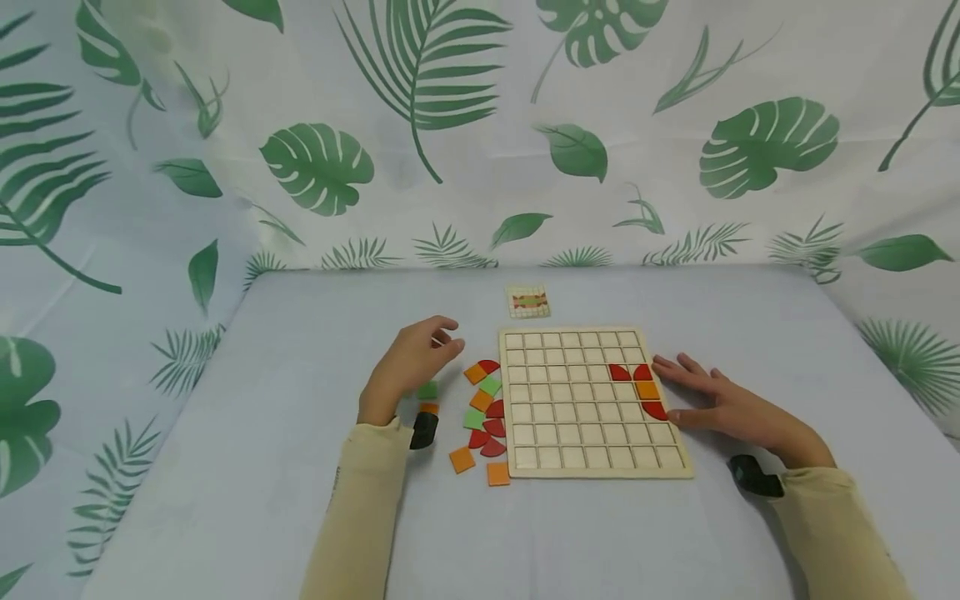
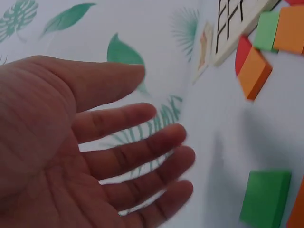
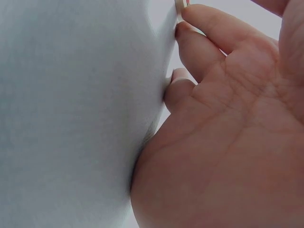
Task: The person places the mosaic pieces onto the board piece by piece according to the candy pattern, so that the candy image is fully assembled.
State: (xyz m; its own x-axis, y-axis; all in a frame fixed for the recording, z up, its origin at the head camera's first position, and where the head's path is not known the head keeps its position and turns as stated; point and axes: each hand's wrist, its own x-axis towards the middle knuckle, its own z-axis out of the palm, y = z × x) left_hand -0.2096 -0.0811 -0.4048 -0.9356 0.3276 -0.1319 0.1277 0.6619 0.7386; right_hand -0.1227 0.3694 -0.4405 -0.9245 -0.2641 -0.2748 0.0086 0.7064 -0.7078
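Observation:
A square wooden grid board (image 1: 555, 433) lies on the table. Along its right side are two red quarter-round tiles (image 1: 619, 372) in one row, an orange square tile (image 1: 647, 390) below, and another red tile (image 1: 655, 410) under that. My right hand (image 1: 723, 404) rests at the board's right edge, thumb and fingers spread and touching the rim. In the right wrist view, the right palm (image 3: 213, 142) faces the camera. My left hand (image 1: 412, 358) hovers over the table left of the board, holding nothing. Its fingers (image 2: 142, 147) are loosely extended in the left wrist view.
Loose orange, green and red tiles (image 1: 482, 401) lie scattered left of the board. A green tile (image 2: 265, 197) sits below the left hand. Behind the board is a small pattern card (image 1: 528, 302). A leaf-printed cloth (image 1: 480, 192) rises at the back.

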